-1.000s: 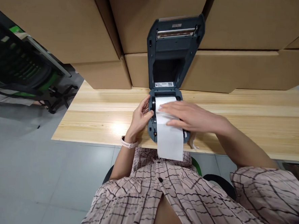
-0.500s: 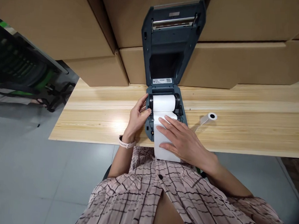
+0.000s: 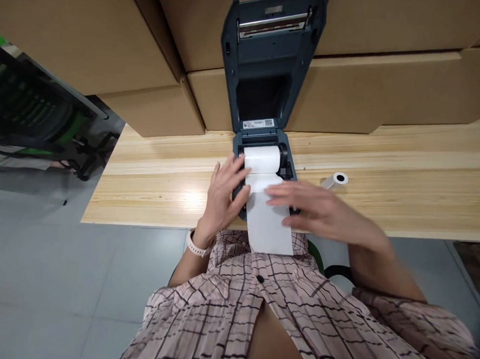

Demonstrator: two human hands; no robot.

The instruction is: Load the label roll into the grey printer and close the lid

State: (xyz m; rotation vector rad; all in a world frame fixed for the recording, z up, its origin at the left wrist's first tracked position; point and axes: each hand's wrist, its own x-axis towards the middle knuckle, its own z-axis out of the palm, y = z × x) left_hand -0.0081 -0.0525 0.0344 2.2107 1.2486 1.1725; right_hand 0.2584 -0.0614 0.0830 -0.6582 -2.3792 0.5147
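Observation:
A dark grey label printer (image 3: 266, 73) stands open at the table's near edge, its lid tilted back against cardboard boxes. A white paper roll (image 3: 262, 158) sits in its bay, and a strip of paper (image 3: 267, 224) runs out over the front toward my lap. My left hand (image 3: 221, 195) rests on the printer's left side with fingers spread, touching the roll holder. Over the strip on the right, my right hand (image 3: 317, 210) hovers flat with fingers stretched out, holding nothing.
Large cardboard boxes (image 3: 384, 80) are stacked along the back of the wooden table (image 3: 405, 200). A small paper roll (image 3: 336, 180) lies on the table right of the printer. A black and green chair (image 3: 32, 112) stands on the floor at left.
My right hand lifted off the paper strip and moved right and up. My left hand's fingers spread wider on the printer's left side. The strip hangs slightly longer.

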